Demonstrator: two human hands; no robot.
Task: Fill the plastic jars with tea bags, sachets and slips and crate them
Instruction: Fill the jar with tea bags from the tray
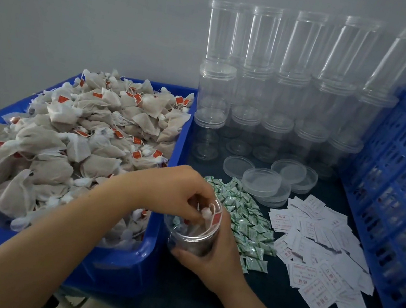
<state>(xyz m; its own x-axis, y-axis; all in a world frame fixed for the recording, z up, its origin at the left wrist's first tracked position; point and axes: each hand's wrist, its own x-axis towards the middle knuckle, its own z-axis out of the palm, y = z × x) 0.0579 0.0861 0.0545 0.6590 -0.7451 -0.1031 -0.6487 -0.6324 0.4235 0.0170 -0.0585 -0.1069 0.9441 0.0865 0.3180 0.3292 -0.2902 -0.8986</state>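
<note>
One jar (192, 235), light, slippery, easy to squash | right hand (214, 258) wrapped round its near side | left hand (177, 190) pinching soft tea bag (209, 215) at rim | best held low, gently.

The right hand (216, 258) grips an open plastic jar (192, 235) near the bench's front edge, beside the blue tub (120, 271) of tea bags (66, 131). The left hand (177, 190) pinches a tea bag's white knot (206, 212) at the jar's mouth. Green sachets (246, 223) and white slips (320, 251) lie just right.
</note>
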